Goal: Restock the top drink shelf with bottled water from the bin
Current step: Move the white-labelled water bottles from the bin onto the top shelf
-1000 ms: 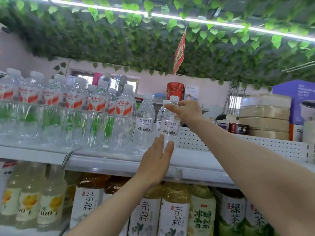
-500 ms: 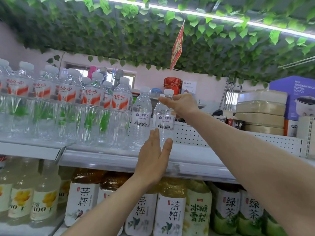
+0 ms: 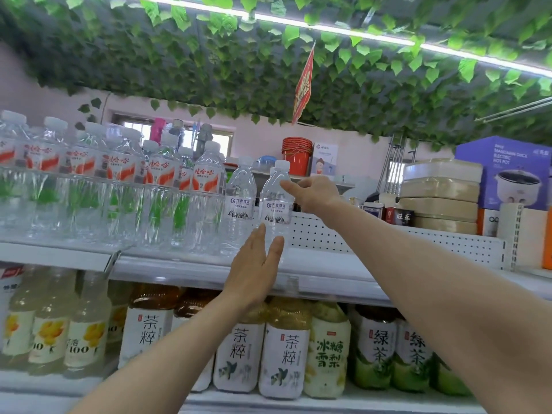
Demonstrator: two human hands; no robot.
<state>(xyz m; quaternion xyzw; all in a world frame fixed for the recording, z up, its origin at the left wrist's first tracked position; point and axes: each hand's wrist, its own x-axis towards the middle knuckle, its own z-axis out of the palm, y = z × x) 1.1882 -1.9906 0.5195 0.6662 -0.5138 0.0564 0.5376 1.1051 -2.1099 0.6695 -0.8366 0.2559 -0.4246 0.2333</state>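
the water bottle with the blue label stands on the top shelf, in the middle of the frame, at the right end of the row. its bottom part is hidden behind the left hand. that hand is flat, with straight fingers close together and the thumb a little apart, and its tips are against the low part of the bottle. the right hand comes in from the right. one finger sticks out straight and its tip touches the bottle just under the cap. its other fingers are tucked behind the hand and are hard to see. a second blue label bottle stands just beside it on the left. the red label bottles fill the shelf to the left, and the ones at the left edge are cut off. the tea bottles on the shelf below are partly hidden by both arms. half a second ago the right hand was up at the cap; now its finger is lower. the left hand has stayed in the same spot.
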